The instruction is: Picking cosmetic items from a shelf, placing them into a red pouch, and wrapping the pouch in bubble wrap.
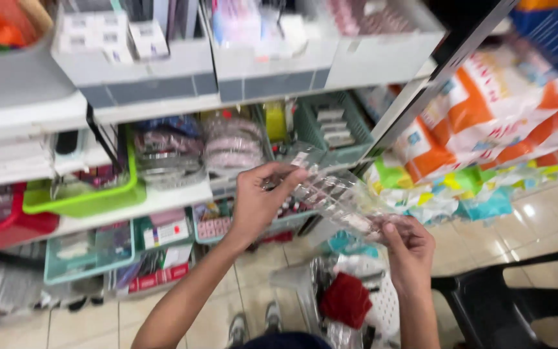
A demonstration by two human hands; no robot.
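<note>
My left hand [261, 199] grips the upper end of a clear plastic packet [330, 192] of small items, held up in front of the shelves. My right hand [407, 244] holds the packet's lower end from below. The packet stretches slantwise between both hands. Behind it stand a teal basket [349, 154] with small packs and several rolls of wrapped trinkets [230, 145] on the middle shelf.
White shelves [163, 200] carry a green tray [85, 200], a red tray [14, 226], teal bins and grey bins above. Orange-and-white sacks [498, 116] lie stacked at right. A black chair [511, 304] stands lower right. A white basket [382, 304] with red cloth sits below my hands.
</note>
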